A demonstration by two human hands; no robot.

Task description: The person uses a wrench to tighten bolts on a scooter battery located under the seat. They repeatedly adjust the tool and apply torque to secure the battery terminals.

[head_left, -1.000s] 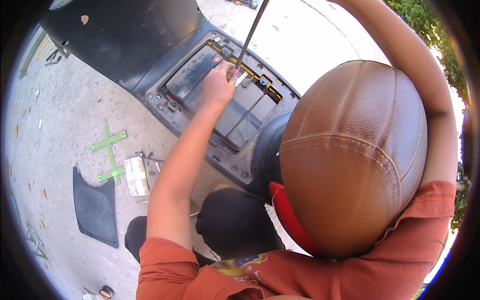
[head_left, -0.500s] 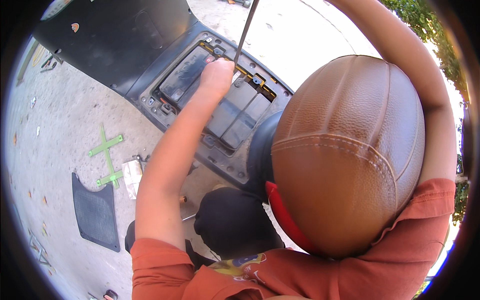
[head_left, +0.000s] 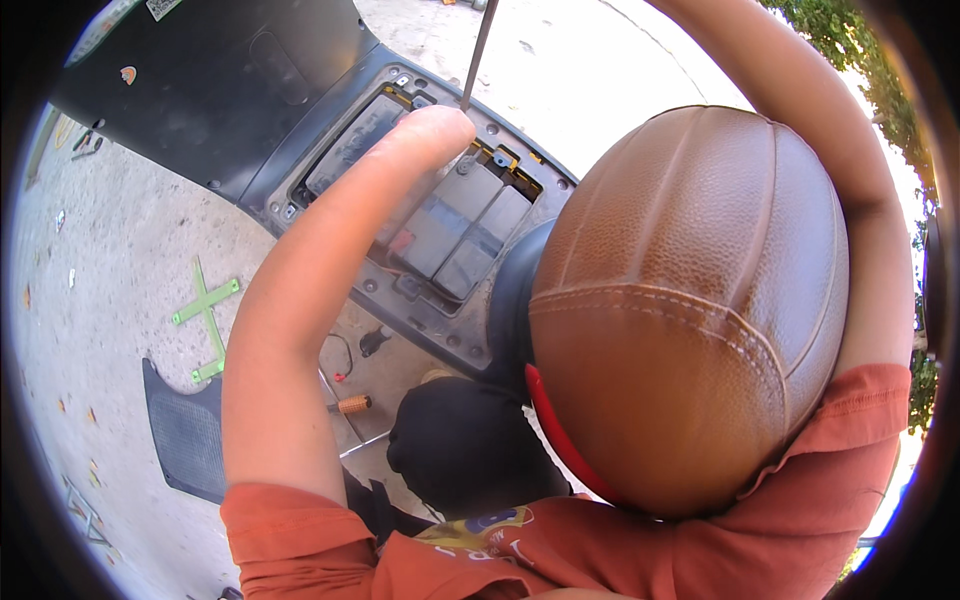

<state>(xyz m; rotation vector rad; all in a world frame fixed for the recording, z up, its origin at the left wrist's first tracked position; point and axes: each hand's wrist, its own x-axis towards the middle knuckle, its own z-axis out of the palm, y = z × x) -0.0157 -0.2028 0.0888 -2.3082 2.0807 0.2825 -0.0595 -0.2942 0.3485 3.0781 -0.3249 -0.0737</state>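
Observation:
My left hand (head_left: 440, 135) is closed at the lower part of a thin dark rod (head_left: 479, 55), over the open battery compartment of a scooter floor. Its fingertips are hidden behind the back of the hand. The rod runs up out of view at the top edge. Dusty dark battery blocks (head_left: 436, 232) sit side by side inside the black frame (head_left: 408, 310), with yellow and black parts along the far edge. My right arm (head_left: 830, 110) reaches around the brown leather seat (head_left: 670, 250) and leaves the picture at the top; its hand is out of view.
A black body panel (head_left: 200, 100) rises at the upper left. On the concrete lie a green cross-shaped bracket (head_left: 207, 302), a dark ribbed mat (head_left: 185, 435) and a tool with an orange-brown handle (head_left: 353, 404). My dark-clad knee (head_left: 460, 440) is beside the seat.
My left wrist has turned and the forearm has swung left and up, so the fingers are now more hidden. The view has shifted slightly; the orange-brown handle shows more.

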